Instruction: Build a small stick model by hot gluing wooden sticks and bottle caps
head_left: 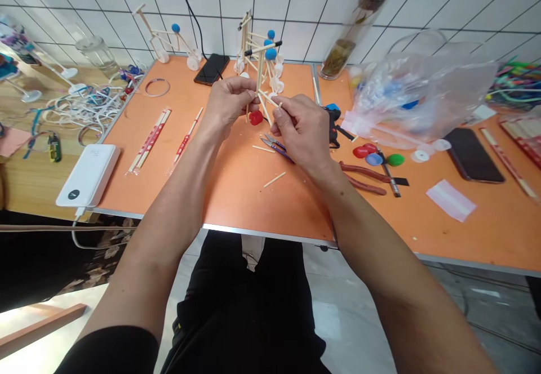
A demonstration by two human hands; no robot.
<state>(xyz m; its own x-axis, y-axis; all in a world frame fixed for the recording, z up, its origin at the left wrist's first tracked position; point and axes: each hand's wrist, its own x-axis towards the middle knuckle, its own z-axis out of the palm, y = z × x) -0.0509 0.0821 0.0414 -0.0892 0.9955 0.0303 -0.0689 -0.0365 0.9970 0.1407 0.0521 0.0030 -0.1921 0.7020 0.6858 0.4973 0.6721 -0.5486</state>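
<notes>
Both hands are raised over the orange table (236,194). My left hand (230,103) is closed around thin wooden sticks (265,103) joined to a red bottle cap (256,118). My right hand (301,132) pinches the same sticks from the right side. Just behind them stands a stick model with blue and white caps (262,58). Small purple-handled cutters (274,146) lie under my right hand, and loose stick pieces (274,179) lie near them.
Red-handled pliers (366,177), loose red, blue and green caps (376,157), a clear plastic bag (418,98), a phone (471,154), a glass bottle (355,25), wrapped chopsticks (150,140), a white power bank (88,174), a second stick model (169,39), tangled cables (88,106).
</notes>
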